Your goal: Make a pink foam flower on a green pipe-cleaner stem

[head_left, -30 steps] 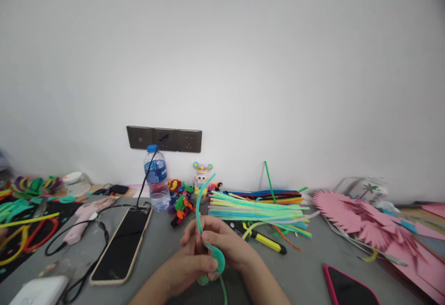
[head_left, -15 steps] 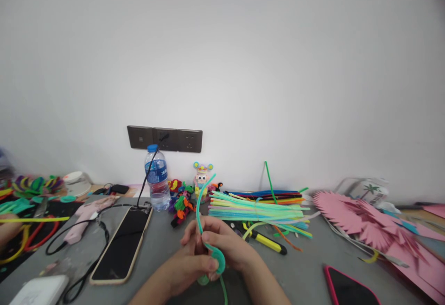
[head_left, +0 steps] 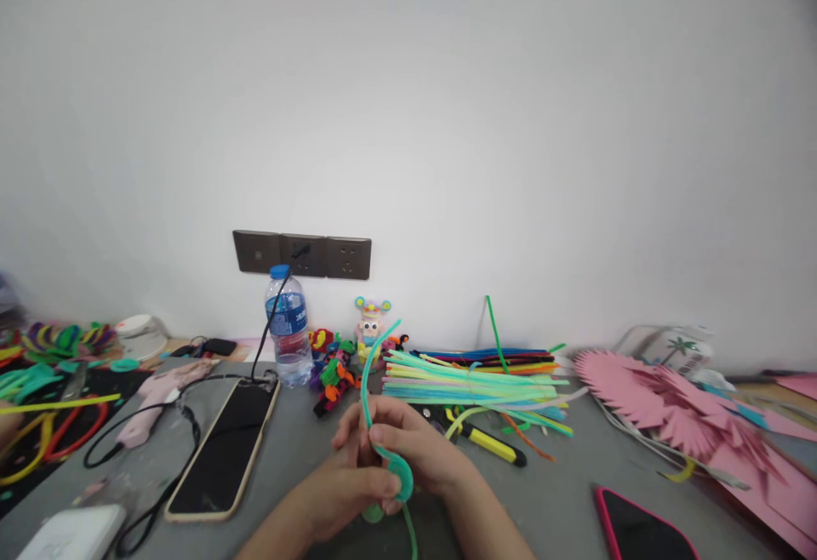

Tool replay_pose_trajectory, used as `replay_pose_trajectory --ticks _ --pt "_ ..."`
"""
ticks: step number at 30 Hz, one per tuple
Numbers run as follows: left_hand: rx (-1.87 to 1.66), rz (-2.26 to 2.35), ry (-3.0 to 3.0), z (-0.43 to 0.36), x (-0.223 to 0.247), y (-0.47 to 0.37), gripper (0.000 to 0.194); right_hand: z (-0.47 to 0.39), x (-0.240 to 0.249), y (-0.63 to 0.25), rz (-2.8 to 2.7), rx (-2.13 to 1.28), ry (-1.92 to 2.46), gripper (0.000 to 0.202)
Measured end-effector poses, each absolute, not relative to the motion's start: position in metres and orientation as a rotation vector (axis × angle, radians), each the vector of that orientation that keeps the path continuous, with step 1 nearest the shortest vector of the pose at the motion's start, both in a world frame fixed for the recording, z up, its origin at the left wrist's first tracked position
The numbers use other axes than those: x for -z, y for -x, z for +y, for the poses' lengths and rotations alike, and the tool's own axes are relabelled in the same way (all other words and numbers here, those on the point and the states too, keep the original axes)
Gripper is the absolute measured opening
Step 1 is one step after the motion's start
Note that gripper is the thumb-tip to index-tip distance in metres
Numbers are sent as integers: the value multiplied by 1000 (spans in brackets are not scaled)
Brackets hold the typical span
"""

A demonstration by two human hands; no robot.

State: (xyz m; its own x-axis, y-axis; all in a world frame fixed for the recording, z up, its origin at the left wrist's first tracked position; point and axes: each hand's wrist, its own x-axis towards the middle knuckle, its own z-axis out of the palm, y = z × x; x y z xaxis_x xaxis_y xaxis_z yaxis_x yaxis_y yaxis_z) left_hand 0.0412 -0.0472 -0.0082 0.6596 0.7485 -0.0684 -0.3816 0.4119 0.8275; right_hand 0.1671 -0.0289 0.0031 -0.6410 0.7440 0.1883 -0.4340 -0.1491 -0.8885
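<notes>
Left fingers (head_left: 381, 483), closed, pinch the coiled green pipe cleaner (head_left: 405, 479) above the counter (head_left: 306, 454), presumably preventing unwinding; my right fingers (head_left: 387, 437), likewise closed, steady its rising end for me.

1 camera, worn on the head. Faces forward and down, over the grey table (head_left: 549, 500) to the white wall (head_left: 408, 117) behind. Wall nearly square-on, filling the upper frame; tabletop at a shallow slant below. Left hand (head_left: 348, 488) and right hand (head_left: 414, 445) close to lens, low centre, forearms entering from the bottom edge. Wide field.
</notes>
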Motion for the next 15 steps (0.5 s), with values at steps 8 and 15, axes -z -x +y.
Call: replay_pose_trajectory --ticks 8,15 --pt "-743 469 -886 -48 9 -40 42 -29 -2 -166 -1293 -1869 381 28" --pt "-751 478 -897 -47 8 -41 41 -30 -4 -165 -1276 -1873 396 29"
